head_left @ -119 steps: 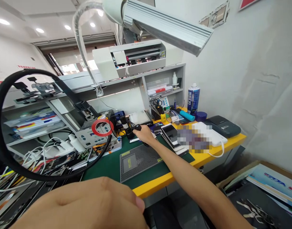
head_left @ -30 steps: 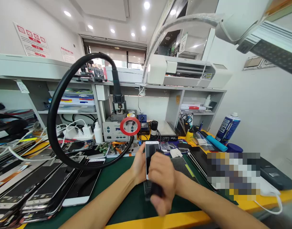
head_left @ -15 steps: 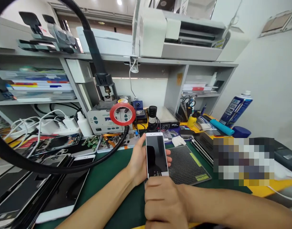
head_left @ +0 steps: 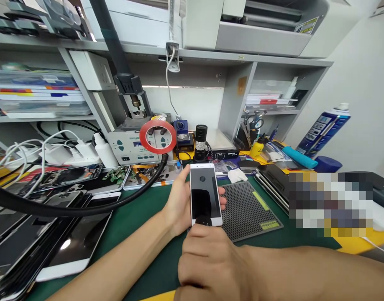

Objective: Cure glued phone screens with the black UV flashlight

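Fingers [head_left: 222, 200] of the left hand [head_left: 177, 202] wrap the white phone [head_left: 206, 193], partly hidden behind it; the right hand [head_left: 207, 263], knuckles up, grips a mostly concealed dark object [head_left: 203, 220].

A grey shelf unit [head_left: 231, 98] stands across from me behind my yellow bench [head_left: 357, 244], its middle bay backed by a white panel [head_left: 195, 106] with a thin bright line along the top. On my right rises a pale wall [head_left: 364, 79], softly lit.
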A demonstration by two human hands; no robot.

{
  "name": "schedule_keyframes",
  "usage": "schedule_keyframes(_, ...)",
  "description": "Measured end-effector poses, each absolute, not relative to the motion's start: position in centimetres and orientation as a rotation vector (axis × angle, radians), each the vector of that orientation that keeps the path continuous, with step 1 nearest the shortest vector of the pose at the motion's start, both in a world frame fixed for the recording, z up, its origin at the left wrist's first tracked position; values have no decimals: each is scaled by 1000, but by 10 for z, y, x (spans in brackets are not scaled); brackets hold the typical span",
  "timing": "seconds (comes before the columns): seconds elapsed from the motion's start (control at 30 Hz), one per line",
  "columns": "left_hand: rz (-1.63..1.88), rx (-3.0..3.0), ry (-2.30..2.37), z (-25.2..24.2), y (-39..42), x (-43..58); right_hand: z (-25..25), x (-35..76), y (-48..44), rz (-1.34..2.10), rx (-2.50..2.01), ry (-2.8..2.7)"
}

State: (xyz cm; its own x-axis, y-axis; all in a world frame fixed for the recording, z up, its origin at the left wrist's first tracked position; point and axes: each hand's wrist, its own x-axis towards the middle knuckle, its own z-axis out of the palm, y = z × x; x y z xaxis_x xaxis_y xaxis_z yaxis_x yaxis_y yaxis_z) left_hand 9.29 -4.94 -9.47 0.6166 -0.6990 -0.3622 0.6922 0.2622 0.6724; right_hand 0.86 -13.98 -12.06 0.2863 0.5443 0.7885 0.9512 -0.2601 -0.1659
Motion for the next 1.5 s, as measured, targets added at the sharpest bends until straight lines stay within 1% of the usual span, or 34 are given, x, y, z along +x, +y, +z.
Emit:
schedule_keyframes(0.1,-921,865,-32,-97,-50,93,-122,4,-141,-737,-1845,-1317)
schedule_keyframes(0.2,-918,853,-39,-98,-50,93,-123,3,-140,-745,-1765,-1291)
schedule_keyframes(0.43,-870,799,-46,-90,-51,87,-130,4,-131,-878,-1731,-1235)
schedule_keyframes(0.6,-854,788,-63,-91,-50,85,-135,7,-129,-726,-1679,-1231)
schedule_keyframes(0.7,-869,763,-83,-92,-49,85,-119,8,-135,-668,-1571,-1080)
schedule_keyframes(0.83,-852,785,-11,-91,-50,84,-71,14,-160,-617,-1513,-800)
schedule_keyframes(0.87,-835,785,-2,-91,-51,84,-58,18,-168,-451,-1508,-641)
schedule_keyframes(0.9,-821,776,-5,-91,-51,84,-46,24,-174,-271,-1473,-602)
schedule_keyframes(0.93,-825,769,-17,-92,-52,84,-37,32,-179,-218,-1407,-529)
schedule_keyframes(1.0,-851,763,-57,-93,-52,85,-25,49,-186,-374,-1210,-422)
schedule_keyframes(1.07,-863,770,-90,-93,-52,85,-22,65,-189,-409,-1119,-362)
schedule_keyframes(1.13,-867,777,-106,-94,-51,85,-22,75,-190,-367,-1090,-307)
schedule_keyframes(1.37,-881,778,-63,-91,-52,85,-23,82,-194,-287,-1153,-240)
schedule_keyframes(1.5,-862,796,-55,-89,-53,84,-23,87,-198,-254,-1117,-220)
